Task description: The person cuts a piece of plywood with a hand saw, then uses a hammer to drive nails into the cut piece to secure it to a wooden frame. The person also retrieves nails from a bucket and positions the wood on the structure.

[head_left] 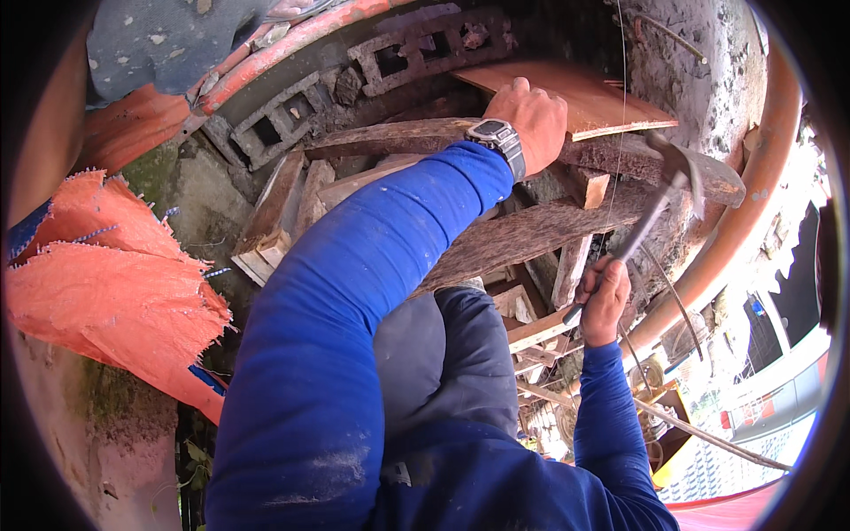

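Blue long sleeves (336, 336), grey wristwatch (496, 137)

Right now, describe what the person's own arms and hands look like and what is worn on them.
Both arms are covered to the wrist by bright blue long sleeves, the fabric creased and smudged with pale dust near the lower edge. The left hand is bare, with a wristwatch that has a grey square case and a dark strap. The right hand is bare too, with no glove or watch visible.

Left hand (531, 115) reaches forward, knuckles up; right hand (605, 301) is fisted, raised.
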Demonstrator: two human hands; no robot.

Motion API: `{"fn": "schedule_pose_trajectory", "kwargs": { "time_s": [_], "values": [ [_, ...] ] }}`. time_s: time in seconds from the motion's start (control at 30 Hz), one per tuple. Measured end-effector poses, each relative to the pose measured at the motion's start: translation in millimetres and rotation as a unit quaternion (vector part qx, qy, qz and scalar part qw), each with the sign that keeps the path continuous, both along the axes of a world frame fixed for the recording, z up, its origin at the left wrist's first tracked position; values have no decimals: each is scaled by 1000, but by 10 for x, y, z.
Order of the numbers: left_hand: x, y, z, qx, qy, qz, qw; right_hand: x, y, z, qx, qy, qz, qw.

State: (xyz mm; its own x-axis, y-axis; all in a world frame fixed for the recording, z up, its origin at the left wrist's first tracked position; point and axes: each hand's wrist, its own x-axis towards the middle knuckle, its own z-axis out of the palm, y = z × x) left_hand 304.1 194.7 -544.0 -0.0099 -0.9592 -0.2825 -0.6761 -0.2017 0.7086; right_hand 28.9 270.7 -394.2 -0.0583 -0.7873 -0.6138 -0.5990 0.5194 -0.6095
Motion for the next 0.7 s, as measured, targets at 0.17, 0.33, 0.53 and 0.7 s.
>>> {"fn": "schedule_pose_trajectory", "kwargs": {
  "time_s": [0.17,0.33,0.53,0.7],
  "values": [
    [-12,11,5,2,13,-2,1000,-141,-98,14,68,-41,-50,996],
    [16,-7,8,-6,15,-1,1000,-37,-87,15,52,-34,-43,997],
    [4,2,-18,-7,17,4,1000,208,-7,69,-86,-76,-74,991],
    [-38,-24,-20,-10,20,13,1000,92,-182,18,54,-8,-11,998]
  ]
}}
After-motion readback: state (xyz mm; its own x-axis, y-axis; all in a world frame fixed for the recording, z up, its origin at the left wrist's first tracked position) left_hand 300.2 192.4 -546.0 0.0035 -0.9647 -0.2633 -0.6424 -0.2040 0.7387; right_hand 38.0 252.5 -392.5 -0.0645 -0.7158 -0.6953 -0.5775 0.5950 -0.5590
